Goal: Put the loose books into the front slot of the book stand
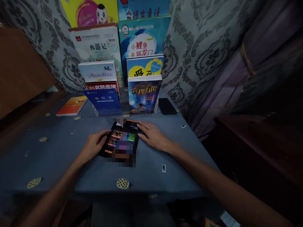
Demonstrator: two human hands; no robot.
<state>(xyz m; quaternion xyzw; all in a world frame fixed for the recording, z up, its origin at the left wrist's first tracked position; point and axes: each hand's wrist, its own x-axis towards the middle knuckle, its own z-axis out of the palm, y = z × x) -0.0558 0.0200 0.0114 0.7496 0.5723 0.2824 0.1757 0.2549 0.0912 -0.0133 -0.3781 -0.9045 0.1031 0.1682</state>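
Note:
A dark book (126, 128) with small colourful pictures on its cover lies at a slight slant on the blue tablecloth. Part of its surface is blurred into blocks. My left hand (95, 145) is closed at the book's left edge, with thumb and fingers against it. On the other side, my right hand (154, 136) holds the upper right edge, its fingers fairly straight and touching the cover. Just behind the book stand a blue booklet (104, 100) and a purple-blue book (143, 96), both upright in a rack.
Taller books, among them a white-covered one (96, 42) and a teal one (144, 30), rise behind in tiers. An orange booklet (72, 105) lies at the left, a black phone (167, 106) at the right. Patterned wallpaper and a tied curtain (222, 86) border the table (182, 154).

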